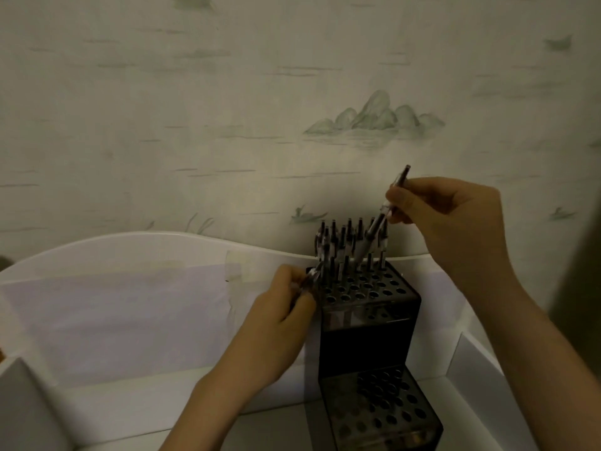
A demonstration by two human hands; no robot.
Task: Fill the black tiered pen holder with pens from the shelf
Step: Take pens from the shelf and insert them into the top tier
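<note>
Now my right hand [452, 219] pinches a pen [387, 209] between thumb and fingers, the pen tilted with its lower end down among the pens already standing [351, 242] in the back rows of the black tiered pen holder [367, 336]. My left hand [279, 323] is curled around a few more pens [310, 279], held just beside the holder's upper tier on its left edge. The holder stands between my two hands, against the white curved back panel [130, 252] of the shelf. Its upper tier shows open holes in front, below my right hand. The lower tier [383, 415], nearer to me and between my forearms, has its holes unfilled.
</note>
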